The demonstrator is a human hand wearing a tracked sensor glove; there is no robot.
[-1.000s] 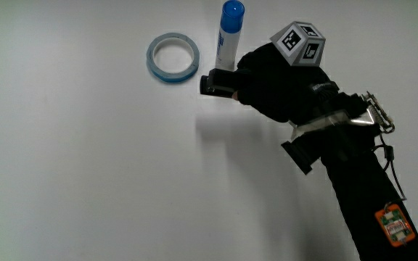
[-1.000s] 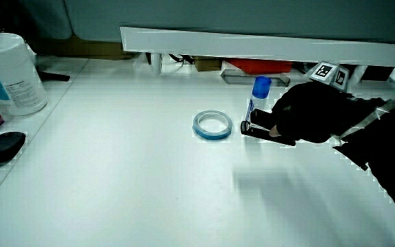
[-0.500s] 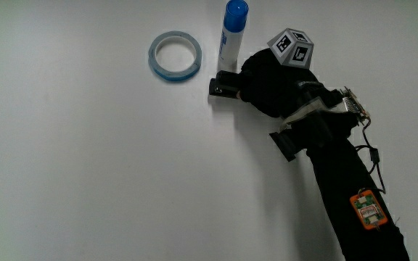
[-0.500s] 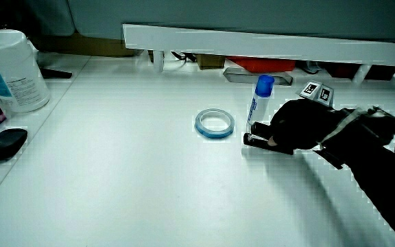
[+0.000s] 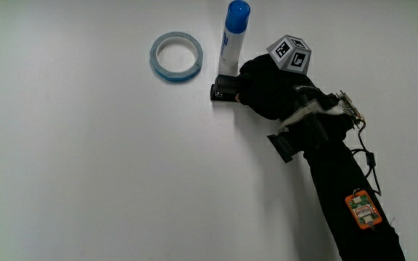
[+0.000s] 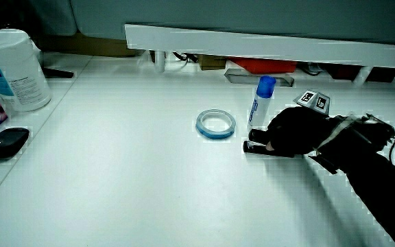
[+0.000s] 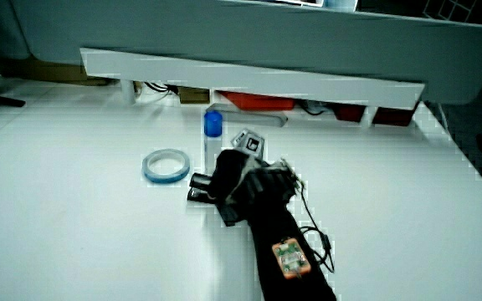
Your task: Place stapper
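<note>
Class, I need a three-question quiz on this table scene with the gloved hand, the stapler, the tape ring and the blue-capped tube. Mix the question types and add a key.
1. True or false: the stapler lies on the table with the hand closed over it.
2. Multiple choice: the blue-capped tube is
A. lying flat
B. standing upright
C. inside the tape ring
3. Fill in: the tape ring lies beside the ____.

Key
1. True: in a side view the stapler rests on the table surface, and the hand's grip is around it.
2. B: it stands upright in both side views.
3. Tube: the ring lies flat next to it, apart from the hand.
</note>
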